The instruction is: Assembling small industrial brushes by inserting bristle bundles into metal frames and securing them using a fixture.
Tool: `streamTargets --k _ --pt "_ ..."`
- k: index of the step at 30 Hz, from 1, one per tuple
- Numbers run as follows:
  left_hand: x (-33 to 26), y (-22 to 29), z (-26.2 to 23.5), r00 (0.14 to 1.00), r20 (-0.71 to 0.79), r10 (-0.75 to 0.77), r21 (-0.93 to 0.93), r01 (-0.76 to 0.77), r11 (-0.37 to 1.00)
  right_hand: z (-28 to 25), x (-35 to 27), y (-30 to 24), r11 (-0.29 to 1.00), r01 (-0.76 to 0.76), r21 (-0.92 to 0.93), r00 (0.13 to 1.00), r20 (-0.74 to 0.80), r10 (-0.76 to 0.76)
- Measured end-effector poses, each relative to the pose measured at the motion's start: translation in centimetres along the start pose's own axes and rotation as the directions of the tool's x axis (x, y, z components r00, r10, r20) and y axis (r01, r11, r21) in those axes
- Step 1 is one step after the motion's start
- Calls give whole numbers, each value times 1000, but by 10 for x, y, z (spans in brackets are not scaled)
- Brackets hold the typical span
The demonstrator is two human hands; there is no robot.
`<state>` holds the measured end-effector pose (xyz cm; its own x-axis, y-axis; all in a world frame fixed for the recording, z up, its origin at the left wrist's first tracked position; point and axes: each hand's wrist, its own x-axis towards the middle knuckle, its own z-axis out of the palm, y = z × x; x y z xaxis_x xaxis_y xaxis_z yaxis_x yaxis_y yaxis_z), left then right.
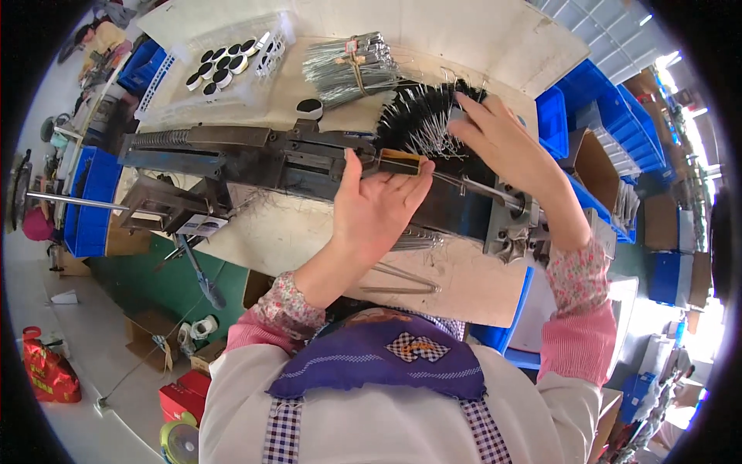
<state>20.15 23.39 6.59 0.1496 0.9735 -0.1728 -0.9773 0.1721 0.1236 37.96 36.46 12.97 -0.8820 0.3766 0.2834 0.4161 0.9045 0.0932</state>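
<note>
My left hand [382, 205] is palm up at the middle of a long metal bench machine [309, 158]. Its thumb is raised and its fingers stretch out against a yellowish channel-shaped piece [400, 162] on the machine. My right hand [502, 143] reaches over a heap of black-bristled wire brushes [425, 120] beyond the machine, thumb and forefinger apart. A small grey block [458, 119] shows between those fingers; whether they touch it I cannot tell. Toward the machine's right end is a metal rod [491, 191] running into a chuck-like fitting [516, 224].
A bundle of bent wires [352, 68] lies at the back, beside a clear plastic basket [174, 97] of black-topped white rolls. One similar roll [309, 108] stands near the machine. Long wire pieces [402, 280] lie at the table's near side. Blue bins [618, 116] stand right.
</note>
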Motion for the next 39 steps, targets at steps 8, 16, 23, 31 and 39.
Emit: streamTargets --k 8,16,23,31,39 --pt "-9 -3 -9 994 24 108 72 -110 991 19 23 -73 863 -156 481 958 -139 250" --pt "-14 -2 -4 982 15 186 138 -187 973 22 28 -54 863 -196 466 969 -45 245" --pt "-15 4 0 991 22 130 225 -132 965 15 18 -51 936 -127 328 978 -114 172" --pt "-17 4 -10 991 58 121 209 -131 969 15 23 -62 951 64 303 935 -352 49" --pt "-19 5 -5 982 36 183 270 -186 945 -1 18 -88 946 -238 219 969 -10 246"
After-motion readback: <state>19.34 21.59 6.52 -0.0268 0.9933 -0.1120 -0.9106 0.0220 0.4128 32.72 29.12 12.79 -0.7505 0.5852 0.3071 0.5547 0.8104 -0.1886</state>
